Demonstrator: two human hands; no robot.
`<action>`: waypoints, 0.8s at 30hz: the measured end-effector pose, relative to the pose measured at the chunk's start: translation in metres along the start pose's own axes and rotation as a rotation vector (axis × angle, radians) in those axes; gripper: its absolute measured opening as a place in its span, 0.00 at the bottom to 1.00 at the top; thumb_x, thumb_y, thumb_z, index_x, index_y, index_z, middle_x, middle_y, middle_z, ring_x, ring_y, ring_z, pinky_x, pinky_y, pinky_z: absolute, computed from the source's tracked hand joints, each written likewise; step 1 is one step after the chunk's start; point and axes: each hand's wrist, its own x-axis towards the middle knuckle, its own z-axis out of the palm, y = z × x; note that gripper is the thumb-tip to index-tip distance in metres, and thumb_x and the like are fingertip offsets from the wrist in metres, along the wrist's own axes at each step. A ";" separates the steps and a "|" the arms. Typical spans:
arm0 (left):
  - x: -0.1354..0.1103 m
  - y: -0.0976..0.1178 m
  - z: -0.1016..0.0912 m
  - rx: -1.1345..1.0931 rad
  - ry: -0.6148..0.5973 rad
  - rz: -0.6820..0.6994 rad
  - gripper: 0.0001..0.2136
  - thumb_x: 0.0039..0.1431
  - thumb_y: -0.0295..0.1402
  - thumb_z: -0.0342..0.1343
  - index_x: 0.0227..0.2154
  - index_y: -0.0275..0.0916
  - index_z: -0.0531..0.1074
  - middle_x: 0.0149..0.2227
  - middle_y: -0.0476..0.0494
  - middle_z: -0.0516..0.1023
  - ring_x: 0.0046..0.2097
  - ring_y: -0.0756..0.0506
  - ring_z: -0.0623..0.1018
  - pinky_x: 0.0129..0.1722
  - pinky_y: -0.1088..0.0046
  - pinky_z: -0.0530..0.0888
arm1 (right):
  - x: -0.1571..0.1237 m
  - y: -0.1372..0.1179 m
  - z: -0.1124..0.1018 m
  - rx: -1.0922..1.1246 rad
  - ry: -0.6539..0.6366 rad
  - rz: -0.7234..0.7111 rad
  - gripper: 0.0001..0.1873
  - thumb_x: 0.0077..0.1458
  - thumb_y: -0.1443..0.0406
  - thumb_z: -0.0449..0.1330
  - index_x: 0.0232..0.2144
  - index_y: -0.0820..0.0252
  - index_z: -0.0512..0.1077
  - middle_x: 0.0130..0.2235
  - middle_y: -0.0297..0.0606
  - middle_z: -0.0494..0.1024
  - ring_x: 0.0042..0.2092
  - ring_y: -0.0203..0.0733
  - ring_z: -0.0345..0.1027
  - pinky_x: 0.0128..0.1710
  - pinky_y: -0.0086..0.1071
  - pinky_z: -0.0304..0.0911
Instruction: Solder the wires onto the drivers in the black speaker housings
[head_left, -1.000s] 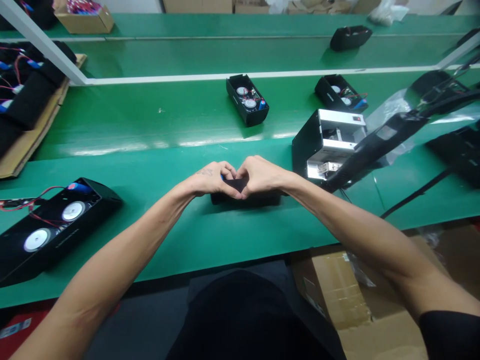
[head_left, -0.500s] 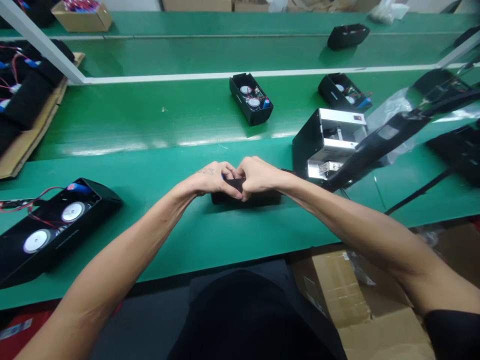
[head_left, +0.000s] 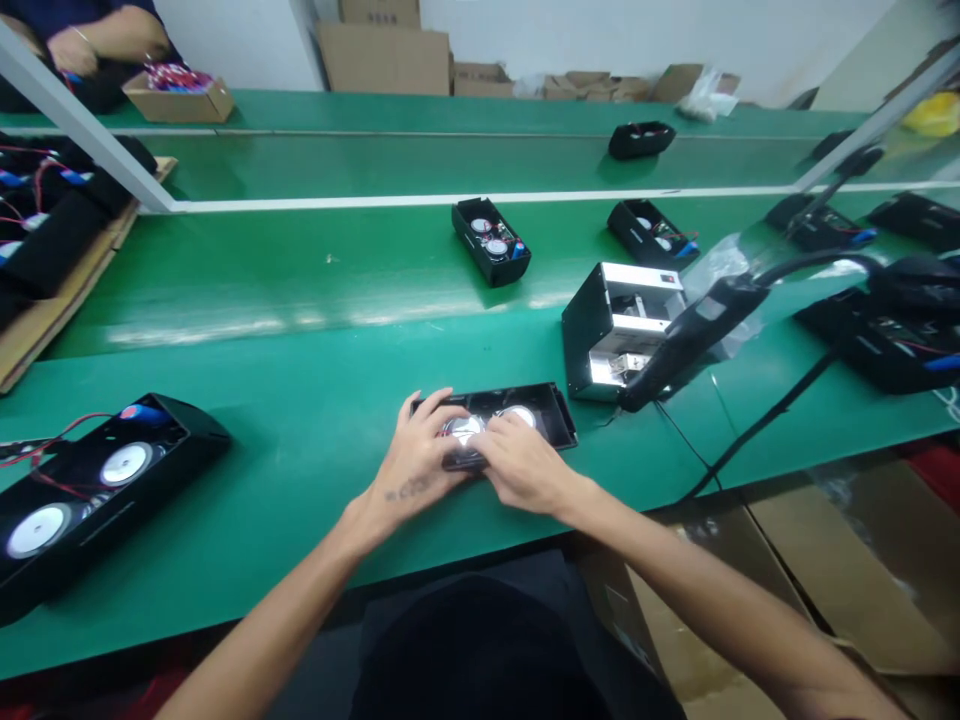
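In front of me on the green bench lies a black speaker housing (head_left: 553, 412), open side up, with round silver speaker drivers (head_left: 519, 414) inside. My left hand (head_left: 421, 448) grips its left end, fingers over the far edge and thumb at the near side. Over the middle of the housing, my right hand (head_left: 517, 462) has its fingertips pinched together beside the left driver. Whatever lies between those fingertips is too small or hidden to make out. A larger speaker housing (head_left: 112, 510) with two drivers, red wires and a blue part rests to the left.
A soldering-tool-like black handle (head_left: 694, 335) and cable stand right, by a black and silver box-shaped machine (head_left: 589, 340). More open housings (head_left: 491, 245) sit on the belt behind. A metal post (head_left: 90, 110) rises at left. Across the belt, another person's hand (head_left: 73, 52) is visible.
My hands, earlier close together over the dark housing, have moved apart and lower. The housing's open inside with its drivers now shows. The camera view has tilted up.
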 end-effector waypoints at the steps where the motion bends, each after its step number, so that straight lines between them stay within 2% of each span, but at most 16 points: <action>1: -0.005 0.003 0.004 0.039 0.023 0.016 0.06 0.57 0.36 0.67 0.38 0.47 0.81 0.57 0.42 0.79 0.70 0.30 0.65 0.69 0.34 0.54 | -0.005 -0.003 0.005 -0.007 0.027 -0.007 0.16 0.57 0.75 0.52 0.46 0.64 0.73 0.38 0.49 0.78 0.41 0.52 0.69 0.41 0.44 0.63; 3: -0.011 0.005 0.009 0.083 0.049 0.043 0.07 0.58 0.33 0.67 0.39 0.49 0.81 0.56 0.44 0.80 0.71 0.30 0.64 0.69 0.34 0.55 | -0.012 -0.009 0.007 -0.004 0.047 -0.013 0.18 0.57 0.77 0.52 0.47 0.63 0.72 0.37 0.47 0.78 0.40 0.52 0.68 0.41 0.45 0.65; 5: -0.013 0.004 0.011 0.100 0.053 0.059 0.07 0.56 0.32 0.67 0.37 0.50 0.80 0.55 0.45 0.81 0.71 0.30 0.65 0.69 0.33 0.56 | -0.018 -0.013 -0.003 0.027 0.066 -0.032 0.17 0.58 0.76 0.53 0.48 0.61 0.71 0.39 0.47 0.79 0.42 0.52 0.70 0.43 0.46 0.68; 7: -0.011 0.003 0.011 0.104 0.058 0.064 0.06 0.55 0.31 0.67 0.35 0.49 0.80 0.54 0.47 0.82 0.70 0.30 0.66 0.68 0.33 0.58 | -0.028 -0.010 -0.021 0.095 0.209 -0.027 0.17 0.60 0.75 0.56 0.50 0.58 0.70 0.43 0.45 0.80 0.46 0.51 0.72 0.46 0.46 0.70; 9: -0.010 0.003 0.010 0.107 0.078 0.075 0.06 0.54 0.30 0.67 0.32 0.48 0.79 0.52 0.47 0.82 0.69 0.29 0.68 0.67 0.33 0.60 | -0.044 0.003 -0.039 0.120 0.558 0.130 0.17 0.60 0.73 0.60 0.50 0.53 0.69 0.46 0.41 0.80 0.49 0.50 0.73 0.50 0.47 0.71; 11: -0.010 0.004 0.009 0.109 0.098 0.092 0.06 0.53 0.29 0.67 0.31 0.47 0.78 0.51 0.47 0.83 0.68 0.28 0.68 0.66 0.32 0.61 | -0.064 0.028 -0.053 0.036 0.982 0.449 0.17 0.60 0.68 0.64 0.50 0.53 0.70 0.47 0.42 0.77 0.49 0.50 0.73 0.51 0.48 0.71; 12: -0.010 0.004 0.009 0.111 0.104 0.097 0.06 0.52 0.28 0.67 0.31 0.47 0.78 0.51 0.47 0.83 0.68 0.28 0.68 0.65 0.32 0.61 | -0.073 0.043 -0.057 -0.028 1.131 0.627 0.19 0.60 0.65 0.65 0.53 0.54 0.69 0.50 0.45 0.76 0.49 0.51 0.73 0.50 0.49 0.70; 13: -0.010 0.004 0.009 0.112 0.108 0.099 0.07 0.52 0.28 0.67 0.31 0.47 0.78 0.51 0.46 0.83 0.68 0.28 0.68 0.65 0.31 0.61 | -0.081 0.059 -0.060 -0.087 1.209 0.782 0.24 0.59 0.61 0.66 0.56 0.56 0.67 0.53 0.49 0.73 0.50 0.52 0.72 0.50 0.51 0.70; 14: -0.011 0.004 0.010 0.112 0.109 0.099 0.07 0.52 0.27 0.67 0.31 0.47 0.78 0.51 0.46 0.83 0.68 0.28 0.69 0.65 0.31 0.61 | -0.088 0.074 -0.061 -0.124 1.211 0.900 0.29 0.59 0.56 0.67 0.59 0.57 0.66 0.56 0.53 0.71 0.51 0.54 0.72 0.50 0.52 0.70; 15: -0.011 0.004 0.010 0.113 0.109 0.098 0.07 0.51 0.27 0.67 0.31 0.48 0.78 0.51 0.47 0.83 0.68 0.28 0.69 0.65 0.31 0.62 | -0.092 0.088 -0.061 -0.130 1.151 0.986 0.33 0.58 0.53 0.67 0.59 0.59 0.66 0.58 0.55 0.70 0.53 0.56 0.71 0.51 0.54 0.69; 17: -0.011 0.003 0.010 0.117 0.119 0.103 0.08 0.51 0.27 0.67 0.30 0.48 0.78 0.50 0.47 0.84 0.67 0.28 0.70 0.65 0.31 0.63 | -0.094 0.109 -0.056 -0.024 0.995 1.074 0.30 0.56 0.48 0.65 0.53 0.60 0.70 0.53 0.54 0.74 0.53 0.58 0.70 0.53 0.57 0.67; 18: -0.011 0.003 0.011 0.121 0.128 0.108 0.08 0.51 0.27 0.67 0.30 0.48 0.78 0.49 0.46 0.84 0.67 0.28 0.70 0.64 0.32 0.63 | -0.093 0.114 -0.053 0.075 0.960 1.085 0.27 0.56 0.47 0.65 0.49 0.60 0.71 0.49 0.51 0.77 0.52 0.57 0.72 0.53 0.56 0.68; 21: -0.011 0.002 0.011 0.138 0.148 0.126 0.06 0.54 0.28 0.66 0.30 0.48 0.78 0.49 0.46 0.84 0.66 0.28 0.71 0.64 0.32 0.64 | -0.085 0.114 -0.039 0.414 1.058 1.015 0.21 0.53 0.49 0.67 0.40 0.56 0.70 0.37 0.41 0.79 0.40 0.50 0.75 0.46 0.49 0.71; 22: -0.012 0.001 0.012 0.142 0.148 0.132 0.05 0.55 0.29 0.65 0.31 0.48 0.77 0.49 0.46 0.84 0.66 0.28 0.71 0.64 0.32 0.64 | -0.083 0.110 -0.036 0.521 1.092 0.969 0.20 0.53 0.50 0.67 0.40 0.54 0.69 0.33 0.37 0.78 0.35 0.47 0.74 0.42 0.46 0.72; 24: -0.014 -0.003 0.012 0.148 0.144 0.146 0.06 0.55 0.28 0.64 0.32 0.48 0.77 0.50 0.46 0.84 0.67 0.28 0.70 0.63 0.32 0.64 | -0.081 0.103 -0.033 0.719 1.080 0.892 0.18 0.54 0.52 0.67 0.40 0.53 0.68 0.25 0.29 0.72 0.26 0.42 0.68 0.34 0.42 0.70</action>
